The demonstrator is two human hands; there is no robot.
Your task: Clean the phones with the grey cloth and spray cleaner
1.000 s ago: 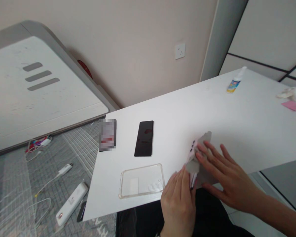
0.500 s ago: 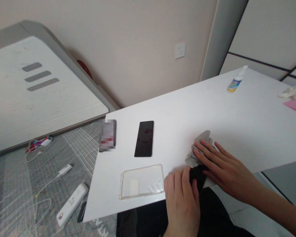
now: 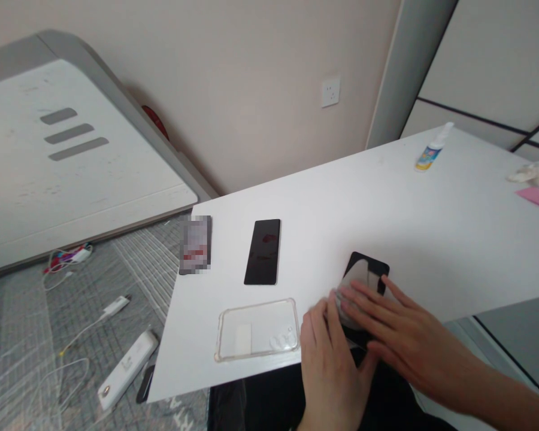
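Now that the phone [image 3: 374,261] shows its dark face, lens side gone, wiping seems switched to that side | phone partly under cloth [image 3: 357,273], near table [image 3: 314,251] edge | right hand [image 3: 395,323]: fingers flat on cloth | left hand [image 3: 330,356]: fingers bent, cannot tell grip

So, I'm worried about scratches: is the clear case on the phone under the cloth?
No, the clear case lies on the table, apart from that phone.

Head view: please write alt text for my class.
The left hand holds a phone near a white table's edge; the right hand presses a grey cloth against its dark face. A clear case and another phone lie to the left.
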